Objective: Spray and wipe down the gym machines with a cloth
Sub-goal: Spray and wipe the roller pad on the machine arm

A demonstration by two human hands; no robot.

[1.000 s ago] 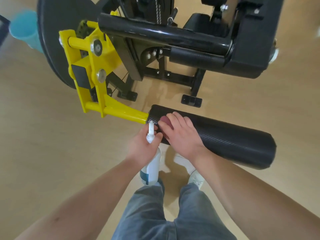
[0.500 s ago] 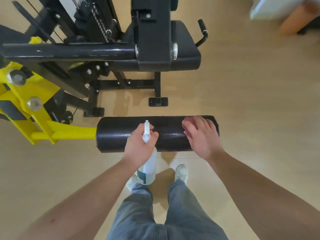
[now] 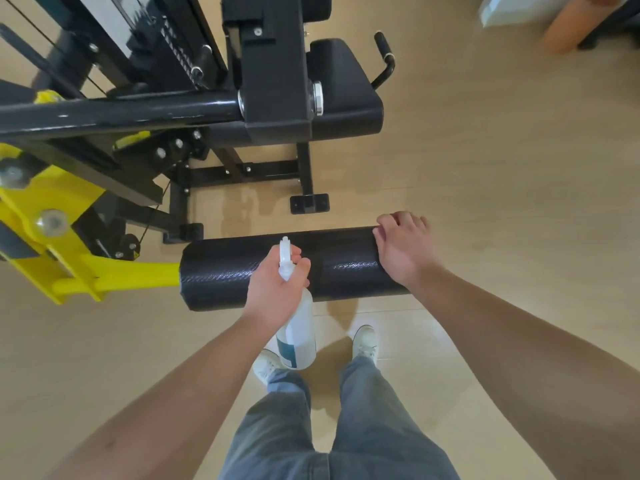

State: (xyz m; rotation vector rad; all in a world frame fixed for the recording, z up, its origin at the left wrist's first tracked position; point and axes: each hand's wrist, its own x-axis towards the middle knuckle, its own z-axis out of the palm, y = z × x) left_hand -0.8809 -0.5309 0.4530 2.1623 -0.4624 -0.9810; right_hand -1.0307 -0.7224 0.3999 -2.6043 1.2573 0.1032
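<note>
The left hand (image 3: 273, 289) grips the neck of a spray bottle (image 3: 300, 329), with the fingers curled round it just under the white nozzle (image 3: 284, 244). The nozzle points away from the person, toward the top of the roller pad (image 3: 225, 271). The clear body of the bottle hangs down in front of the pad and carries a teal label near its bottom.

The right hand (image 3: 403, 252) lies on the right end of the same pad. Its fingers are bent over the far edge of the pad, and a small piece of dark pink cloth (image 3: 380, 233) shows under the fingers, held against the black surface. Most of the cloth is hidden by the hand. The two hands are apart, with a bare, slightly shiny part of the pad between them.

The roller pad is black and textured, and it lies across the view. Its left end sits on a yellow arm (image 3: 138, 271), which joins a yellow bracket (image 3: 52, 216) at the left. Behind the pad stands the black frame (image 3: 273, 81) of the machine with a black seat pad (image 3: 346, 95) and a handle (image 3: 386, 60).

Below the pad, the person's grey trousers (image 3: 277, 427) and white shoes (image 3: 365, 342) stand on the light wooden floor (image 3: 502, 168). At the top right corner lies an orange roll (image 3: 571, 24), blurred.
</note>
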